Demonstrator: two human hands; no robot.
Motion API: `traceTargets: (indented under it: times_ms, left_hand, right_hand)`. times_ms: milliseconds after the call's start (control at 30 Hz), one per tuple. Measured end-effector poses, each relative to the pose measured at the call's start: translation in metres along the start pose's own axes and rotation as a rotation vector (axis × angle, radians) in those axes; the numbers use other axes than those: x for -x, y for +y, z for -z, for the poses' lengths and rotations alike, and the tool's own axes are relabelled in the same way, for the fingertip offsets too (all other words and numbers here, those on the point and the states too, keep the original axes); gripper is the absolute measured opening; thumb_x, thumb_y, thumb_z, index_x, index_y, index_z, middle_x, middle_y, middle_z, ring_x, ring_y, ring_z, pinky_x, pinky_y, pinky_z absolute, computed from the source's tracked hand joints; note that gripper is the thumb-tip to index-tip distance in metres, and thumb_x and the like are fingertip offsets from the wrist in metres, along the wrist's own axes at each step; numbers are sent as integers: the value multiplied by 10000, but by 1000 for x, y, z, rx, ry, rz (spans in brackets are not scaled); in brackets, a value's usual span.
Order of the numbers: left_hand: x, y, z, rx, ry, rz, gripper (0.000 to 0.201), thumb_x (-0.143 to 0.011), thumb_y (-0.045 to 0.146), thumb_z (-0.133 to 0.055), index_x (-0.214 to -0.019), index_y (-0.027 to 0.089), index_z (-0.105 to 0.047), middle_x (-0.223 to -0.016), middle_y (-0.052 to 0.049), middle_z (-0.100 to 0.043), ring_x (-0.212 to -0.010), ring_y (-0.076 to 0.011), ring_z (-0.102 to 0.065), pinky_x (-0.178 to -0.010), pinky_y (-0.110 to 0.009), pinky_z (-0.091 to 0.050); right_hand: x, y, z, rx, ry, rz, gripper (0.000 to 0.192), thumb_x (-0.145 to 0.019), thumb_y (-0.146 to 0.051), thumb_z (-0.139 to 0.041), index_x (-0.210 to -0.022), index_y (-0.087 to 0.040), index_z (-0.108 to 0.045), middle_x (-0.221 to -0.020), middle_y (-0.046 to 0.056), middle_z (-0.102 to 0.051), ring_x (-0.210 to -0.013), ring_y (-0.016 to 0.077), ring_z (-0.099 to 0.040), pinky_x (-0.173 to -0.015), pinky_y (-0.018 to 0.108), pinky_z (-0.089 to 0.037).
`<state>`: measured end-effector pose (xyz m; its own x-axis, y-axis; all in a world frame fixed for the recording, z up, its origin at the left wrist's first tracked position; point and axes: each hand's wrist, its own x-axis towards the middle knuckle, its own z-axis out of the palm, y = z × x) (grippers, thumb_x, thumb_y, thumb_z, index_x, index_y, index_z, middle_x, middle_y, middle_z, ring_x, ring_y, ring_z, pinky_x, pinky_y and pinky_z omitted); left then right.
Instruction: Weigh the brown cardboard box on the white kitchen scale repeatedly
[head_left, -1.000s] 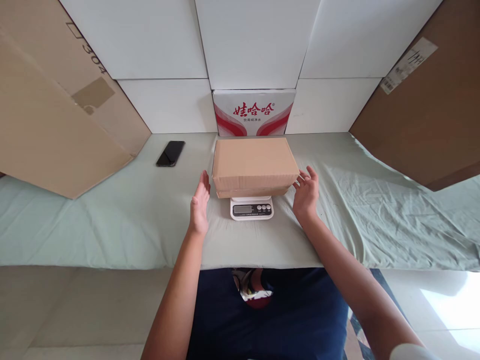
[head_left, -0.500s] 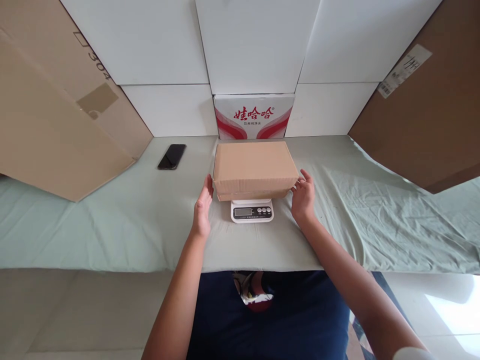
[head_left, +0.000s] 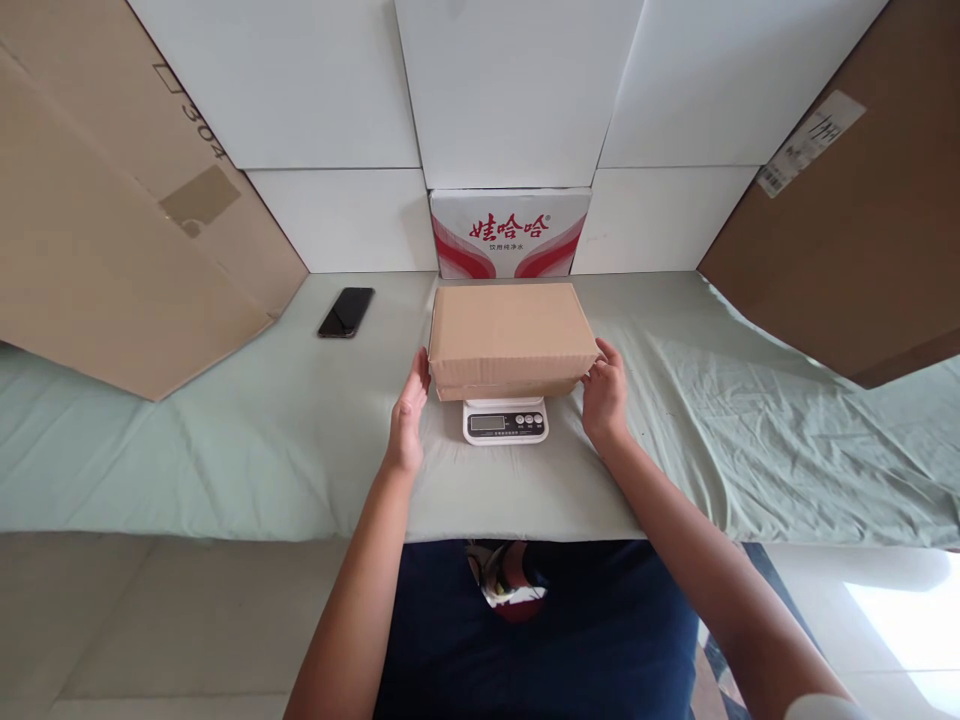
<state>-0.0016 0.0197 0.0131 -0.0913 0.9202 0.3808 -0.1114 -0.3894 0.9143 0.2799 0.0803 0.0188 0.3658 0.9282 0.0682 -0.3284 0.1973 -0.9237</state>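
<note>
Both hands at a cardboard box (head_left: 512,333) on a kitchen scale (head_left: 505,421).
Left hand (head_left: 409,415) flat against the box's left end, right hand (head_left: 604,397) at its right corner; phone (head_left: 345,312) apart on the green cloth (head_left: 225,440), printed carton (head_left: 510,232) just behind.

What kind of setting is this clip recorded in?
Probably a makeshift parcel-weighing station: a brown carton sits on a small digital scale atop a cloth-covered table, flanked by large cardboard sheets.
</note>
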Motion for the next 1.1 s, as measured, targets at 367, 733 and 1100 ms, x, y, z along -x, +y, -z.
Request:
traceTargets:
  times_ms: [367,733,1100]
  left_hand:
    - [5,-4,-4,-53,-50,34,847,-878,786,-368,-1534,252,-426,-1659,-78,-343,-1559,-320,-246,-1271,-464,-227]
    - [-78,37,-20,-92,-167,-52,691,-899,525,-627,-1504,234,-463,-1586,-78,-472,-1520,-313,-346,-1248,-428,-273]
    - [-123,-63,-8,-26,-31,87,592,-906,576,-572,-1406,257,-562,-1522,-76,-551,-1490,-264,-412,-1243,-450,-280]
  right_hand:
    - [42,-1,-19,139,-318,284,555,-806,-448,-586,-1343,-330,-509,-1430,42,-552,-1348,291,-496,-1179,494,-377]
    - [-24,-17,-62,185,-304,426,798,-801,-475,-582,-1526,-355,-272,-1632,-11,-325,-1547,238,-271,-1293,463,-240]
    - [-86,38,-64,323,-316,191,527,-705,-309,-642,-1218,-265,-531,-1361,38,-589,-1305,252,-490,-1231,521,-313]
